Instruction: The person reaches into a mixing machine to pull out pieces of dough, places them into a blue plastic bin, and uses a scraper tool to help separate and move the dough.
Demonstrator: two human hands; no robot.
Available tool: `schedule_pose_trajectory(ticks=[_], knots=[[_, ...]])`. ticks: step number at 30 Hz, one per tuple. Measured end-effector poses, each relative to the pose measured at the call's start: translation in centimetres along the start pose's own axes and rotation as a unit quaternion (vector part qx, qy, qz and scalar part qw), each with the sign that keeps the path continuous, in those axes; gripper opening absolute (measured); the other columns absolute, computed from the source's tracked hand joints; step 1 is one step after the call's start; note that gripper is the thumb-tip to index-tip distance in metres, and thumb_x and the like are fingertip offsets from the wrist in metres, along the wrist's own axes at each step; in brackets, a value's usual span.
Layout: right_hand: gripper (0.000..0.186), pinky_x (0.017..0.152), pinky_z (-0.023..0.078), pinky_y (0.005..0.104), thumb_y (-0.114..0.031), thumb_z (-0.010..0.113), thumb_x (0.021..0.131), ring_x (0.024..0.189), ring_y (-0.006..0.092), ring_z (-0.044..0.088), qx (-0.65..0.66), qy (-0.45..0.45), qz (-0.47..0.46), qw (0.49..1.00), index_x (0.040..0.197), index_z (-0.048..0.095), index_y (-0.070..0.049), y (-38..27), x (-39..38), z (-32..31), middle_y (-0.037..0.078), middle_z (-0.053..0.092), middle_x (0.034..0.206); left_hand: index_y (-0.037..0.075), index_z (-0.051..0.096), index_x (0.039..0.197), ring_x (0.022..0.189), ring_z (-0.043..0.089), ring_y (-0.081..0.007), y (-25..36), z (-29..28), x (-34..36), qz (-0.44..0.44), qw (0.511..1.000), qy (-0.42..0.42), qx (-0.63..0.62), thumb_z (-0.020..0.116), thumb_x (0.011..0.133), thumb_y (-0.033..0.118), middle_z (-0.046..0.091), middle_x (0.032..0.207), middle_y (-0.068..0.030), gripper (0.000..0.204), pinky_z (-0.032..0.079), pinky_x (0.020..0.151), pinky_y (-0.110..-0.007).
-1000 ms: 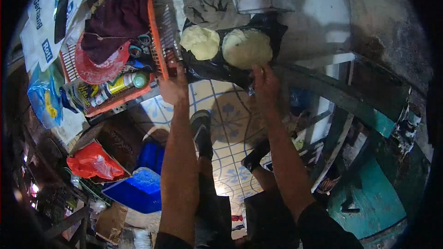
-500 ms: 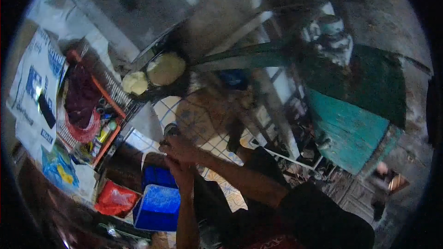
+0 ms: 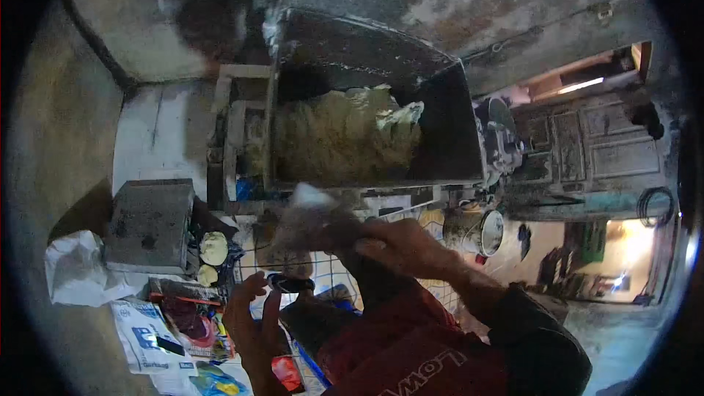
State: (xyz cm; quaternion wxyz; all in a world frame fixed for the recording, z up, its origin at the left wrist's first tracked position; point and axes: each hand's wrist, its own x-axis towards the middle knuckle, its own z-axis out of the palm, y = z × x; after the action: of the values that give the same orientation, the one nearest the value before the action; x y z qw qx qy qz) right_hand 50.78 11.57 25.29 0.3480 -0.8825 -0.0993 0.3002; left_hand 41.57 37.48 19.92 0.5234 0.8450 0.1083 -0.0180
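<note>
My right hand [image 3: 407, 246] reaches in from the right, its fingers closed round a brownish thing with a whitish end [image 3: 314, 209]. Motion smears that thing, so its kind does not show. It hangs in front of the near edge of a large dark box [image 3: 473, 147], which holds a tan, crumpled heap [image 3: 330, 136] with whitish folds. Lower left, my left hand [image 3: 253, 315] is raised, fingers and thumb apart, with nothing visibly gripped. Just right of its thumb is a dark, rounded thing with a bluish edge [image 3: 290, 284], by a foot; whether they touch is unclear.
At left stand a grey block [image 3: 150, 224] and a crumpled white bag [image 3: 81, 268]. Two pale yellow lumps [image 3: 213, 248] lie beside them. Nearer are a crate of small items [image 3: 194, 323] and a printed white sack [image 3: 150, 337]. A whitish bucket [image 3: 480, 231] stands at right.
The view has swung up to the large box. My hands, together low over the tiles before, are now apart; the right is raised with the blurred thing, and the left has opened.
</note>
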Motion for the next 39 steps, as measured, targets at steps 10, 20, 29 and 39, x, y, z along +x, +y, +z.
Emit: schedule_pose_trajectory(ticks=[10, 20, 29, 39], knots=[[0.016, 0.061, 0.050, 0.0445, -0.022, 0.058, 0.089, 0.070, 0.0357, 0.065, -0.272, 0.258, 0.200, 0.905, 0.092, 0.060, -0.006, 15.6, -5.6, -21.6, 0.016, 0.064, 0.075, 0.004, 0.035, 0.139, 0.122, 0.045, -0.0384, 8.5, 23.0, 24.9, 0.060, 0.828, -0.413, 0.376, 0.066, 0.081, 0.050, 0.045, 0.135, -0.0221, 0.080, 0.040, 0.098, -0.048], [0.017, 0.051, 0.052, 0.0408, -0.016, 0.054, 0.088, 0.063, 0.0323, 0.066, -0.212, 0.074, 0.130, 0.966, 0.098, 0.056, -0.003, 19.7, -1.1, -22.7, 0.014, 0.062, 0.071, 0.012, 0.016, 0.149, 0.134, 0.028, -0.0422, 4.8, 31.0, 28.8, 0.166, 0.790, -0.297, 0.510, 0.079, 0.058, 0.061, 0.012, 0.152, -0.0205, 0.121, 0.032, 0.102, -0.062], [0.018, 0.055, 0.052, 0.0425, -0.017, 0.054, 0.088, 0.067, 0.0321, 0.067, -0.164, 0.006, 0.163, 0.973, 0.099, 0.056, -0.003, 18.2, 1.5, -20.4, 0.018, 0.065, 0.074, 0.008, 0.049, 0.130, 0.119, 0.049, -0.0374, 2.3, 30.1, 33.0, 0.176, 0.817, -0.377, 0.399, 0.078, 0.069, 0.035, 0.053, 0.125, -0.0202, 0.073, 0.041, 0.099, -0.047], [0.017, 0.054, 0.052, 0.0451, -0.018, 0.052, 0.089, 0.063, 0.0332, 0.066, -0.147, 0.006, 0.183, 0.972, 0.095, 0.056, -0.003, 16.8, 4.3, -15.6, 0.018, 0.064, 0.068, 0.010, 0.046, 0.135, 0.123, 0.047, -0.0338, 6.8, 27.4, 29.8, 0.279, 0.844, -0.275, 0.367, 0.078, 0.072, 0.025, 0.050, 0.134, -0.0179, 0.072, 0.039, 0.101, -0.047]])
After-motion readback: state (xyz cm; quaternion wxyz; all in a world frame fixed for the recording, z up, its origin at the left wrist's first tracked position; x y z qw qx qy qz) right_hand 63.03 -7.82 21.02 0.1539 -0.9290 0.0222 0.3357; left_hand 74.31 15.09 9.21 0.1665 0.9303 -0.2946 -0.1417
